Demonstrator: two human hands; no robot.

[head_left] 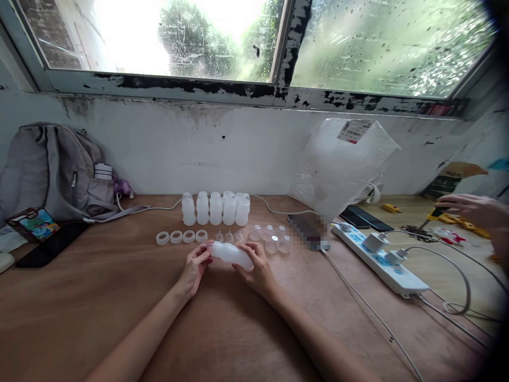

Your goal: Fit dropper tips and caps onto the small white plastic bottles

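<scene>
A translucent white plastic bottle (231, 254) lies sideways over the wooden table (119, 297), held between both hands. My left hand (194, 268) pinches its neck end, fingers closed round the cap or collar. My right hand (256, 265) wraps the bottle's body. Just beyond stand several upright white bottles (215, 208) in a row. In front of them lie several white rings (182, 236), three small clear nipples (229, 235) and several clear round caps (272, 239).
A grey backpack (51, 170) leans on the wall at left, with a dark phone (50, 245) and a colourful card nearby. A white plastic bag (342, 164) stands right of centre. A power strip (382, 260) with cables lies right. Another person's hand (483, 212) reaches in at far right.
</scene>
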